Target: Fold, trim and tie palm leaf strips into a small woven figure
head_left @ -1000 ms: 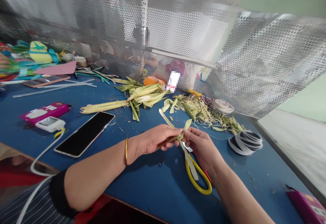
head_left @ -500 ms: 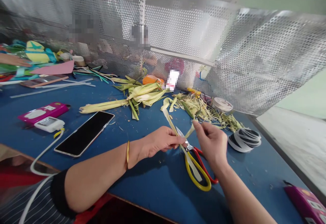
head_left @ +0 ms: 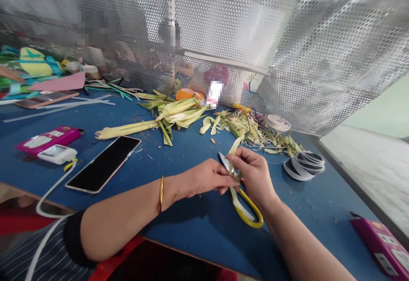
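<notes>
Left hand: fingertips pinching a pale husk strip.
Husk strip: between the hands, right of centre; from where I stand it looks light, soft and easily split, best held flat between thumb and fingers.
Scissors: on the blue table, beneath it.
Right hand: pinching its farther part.

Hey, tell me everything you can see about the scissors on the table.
The scissors lie on the blue table, tips pointing forward and slightly left. The blades look like shiny metal; one yellow, plastic-looking handle loop is visible, and a bit of red shows beside the right hand. A pale strip crosses the yellow loop. The right hand and left hand hide the rest, so I can't tell whether either touches the scissors.
</notes>
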A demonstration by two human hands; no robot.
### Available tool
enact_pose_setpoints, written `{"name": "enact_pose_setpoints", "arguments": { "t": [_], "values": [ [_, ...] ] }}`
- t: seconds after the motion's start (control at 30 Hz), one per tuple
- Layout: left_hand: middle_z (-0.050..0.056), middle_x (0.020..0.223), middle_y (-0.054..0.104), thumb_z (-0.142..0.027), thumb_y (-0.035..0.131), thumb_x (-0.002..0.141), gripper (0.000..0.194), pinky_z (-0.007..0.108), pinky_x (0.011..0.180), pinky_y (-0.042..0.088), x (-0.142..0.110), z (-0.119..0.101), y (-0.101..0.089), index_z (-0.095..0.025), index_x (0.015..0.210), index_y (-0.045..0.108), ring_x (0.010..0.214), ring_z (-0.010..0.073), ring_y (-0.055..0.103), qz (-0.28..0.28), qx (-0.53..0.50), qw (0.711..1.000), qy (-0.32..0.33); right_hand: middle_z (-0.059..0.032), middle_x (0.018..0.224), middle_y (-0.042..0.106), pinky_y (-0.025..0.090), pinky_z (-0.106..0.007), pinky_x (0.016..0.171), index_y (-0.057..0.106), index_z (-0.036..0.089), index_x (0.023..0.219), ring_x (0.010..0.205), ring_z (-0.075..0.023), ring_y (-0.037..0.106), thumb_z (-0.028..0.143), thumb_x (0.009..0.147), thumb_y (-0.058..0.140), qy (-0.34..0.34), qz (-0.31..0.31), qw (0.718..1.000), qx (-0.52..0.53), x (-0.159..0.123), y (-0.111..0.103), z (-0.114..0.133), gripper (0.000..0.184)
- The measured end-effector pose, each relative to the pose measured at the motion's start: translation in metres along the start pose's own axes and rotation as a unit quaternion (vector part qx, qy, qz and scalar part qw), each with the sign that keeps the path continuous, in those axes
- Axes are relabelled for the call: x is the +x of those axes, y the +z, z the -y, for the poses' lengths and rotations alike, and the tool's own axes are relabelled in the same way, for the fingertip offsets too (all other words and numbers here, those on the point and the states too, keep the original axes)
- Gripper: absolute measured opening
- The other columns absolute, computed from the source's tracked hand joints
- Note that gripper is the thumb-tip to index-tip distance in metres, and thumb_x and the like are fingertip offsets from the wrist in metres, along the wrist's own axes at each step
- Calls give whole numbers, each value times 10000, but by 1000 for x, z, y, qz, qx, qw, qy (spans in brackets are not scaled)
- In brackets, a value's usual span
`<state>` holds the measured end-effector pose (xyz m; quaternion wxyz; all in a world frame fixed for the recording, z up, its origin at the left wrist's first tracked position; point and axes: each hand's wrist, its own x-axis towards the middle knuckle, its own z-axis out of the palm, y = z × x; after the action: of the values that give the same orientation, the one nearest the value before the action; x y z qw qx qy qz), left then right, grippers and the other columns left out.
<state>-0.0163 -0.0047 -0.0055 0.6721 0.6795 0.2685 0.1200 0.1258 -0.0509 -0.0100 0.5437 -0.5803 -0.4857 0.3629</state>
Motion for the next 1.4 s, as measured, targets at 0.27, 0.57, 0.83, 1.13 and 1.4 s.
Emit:
{"name": "enact_pose_setpoints", "arguments": {
  "t": [0.27,0.57,0.83,1.13,1.4],
  "values": [
    [-32,556,495,-542,717,711,415,249,465,178,3,2,-3,-132,774,719,466,60,319,-26,-127,991,-41,-32,829,658,457,-305,727,670,209,821,794,-187,603,339,881,563,-187,-105,960,-181,6,-10,2,179],
    [21,654,609,-446,628,850,348,219,495,330,9,-3,-24,-106,824,696,502,68,479,-139,-283,948,-28,-7,685,628,387,-267,602,639,192,765,650,-158,540,508,908,495,-72,79,968,-228,15,-26,4,375],
    [-5,622,595,-311,756,741,224,201,478,347,13,4,-22,-104,752,669,493,58,488,-175,-256,951,4,17,639,606,359,-244,568,630,212,771,581,-138,510,379,891,577,-118,66,936,-324,7,-17,-1,213],
    [24,632,647,-275,720,770,199,198,465,375,18,9,-19,-105,676,676,490,64,517,-231,-189,955,4,18,581,563,345,-219,554,590,196,641,562,-119,486,318,922,524,-188,69,905,-376,0,-21,8,313],
    [73,761,714,-233,731,793,155,244,629,514,13,0,-25,-90,854,721,631,121,649,-179,-328,927,-16,-25,755,677,392,-267,622,670,205,821,679,-177,591,329,930,533,-217,-38,870,-441,7,-21,-1,215]
  ]
}}
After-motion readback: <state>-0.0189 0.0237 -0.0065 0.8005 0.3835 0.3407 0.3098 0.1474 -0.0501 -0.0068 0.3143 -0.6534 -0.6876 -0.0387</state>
